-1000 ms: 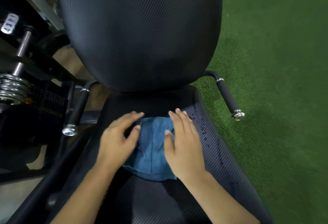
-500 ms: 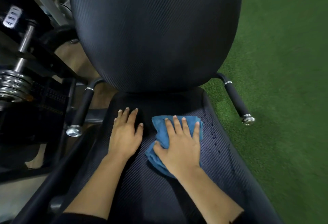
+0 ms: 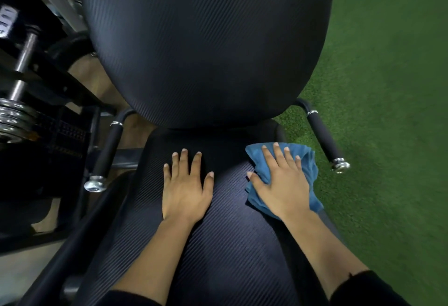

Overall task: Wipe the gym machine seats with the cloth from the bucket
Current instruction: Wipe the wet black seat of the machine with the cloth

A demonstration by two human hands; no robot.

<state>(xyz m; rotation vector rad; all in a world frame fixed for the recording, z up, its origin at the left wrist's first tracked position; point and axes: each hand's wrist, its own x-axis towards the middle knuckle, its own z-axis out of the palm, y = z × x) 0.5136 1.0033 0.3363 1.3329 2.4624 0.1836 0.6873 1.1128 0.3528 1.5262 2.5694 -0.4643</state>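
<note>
A black textured machine seat (image 3: 230,245) fills the lower middle of the view, with its black backrest (image 3: 206,44) rising above it. A blue cloth (image 3: 308,172) lies at the seat's far right edge. My right hand (image 3: 281,182) presses flat on the cloth with straight, spread fingers. My left hand (image 3: 185,187) rests flat on the bare seat, a hand's width to the left of the cloth. No bucket is in view.
Two black side handles with chrome end caps flank the seat, the left handle (image 3: 106,153) and the right handle (image 3: 324,136). A chrome weight stack (image 3: 14,119) and black frame stand at the left. Green turf (image 3: 388,111) covers the floor on the right.
My right hand slid the cloth from the seat's middle to its right edge. My left hand came off the cloth and settled flat on the seat.
</note>
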